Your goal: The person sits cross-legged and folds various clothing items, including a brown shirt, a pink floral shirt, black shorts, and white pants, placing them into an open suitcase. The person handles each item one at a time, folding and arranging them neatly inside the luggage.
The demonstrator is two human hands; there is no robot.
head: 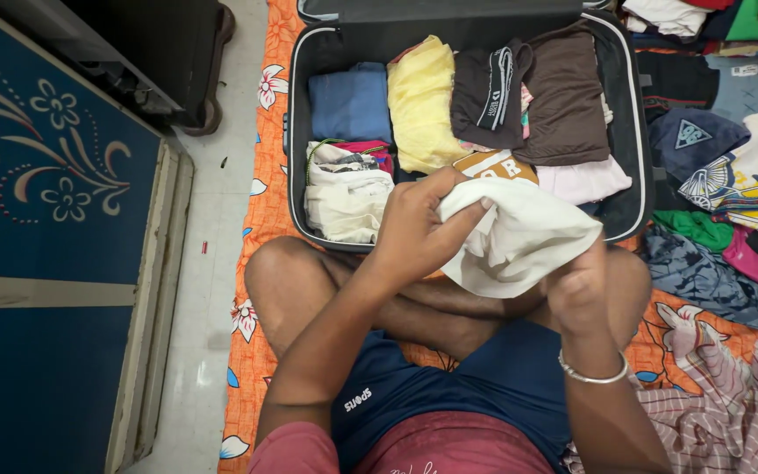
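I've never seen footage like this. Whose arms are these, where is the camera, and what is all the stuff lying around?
There is no machine here: a person sits cross-legged on an orange floral mat, and the single camera sits on their head, looking down. That is why you see only knees and arms. The left hand and the right hand, with a silver bangle on its wrist, both grip a folded white cloth. In front lies an open dark suitcase, packed with folded clothes: a blue piece, a yellow one, a brown one and a white bundle. More loose clothes are heaped at the right. A blue painted door is at the left.
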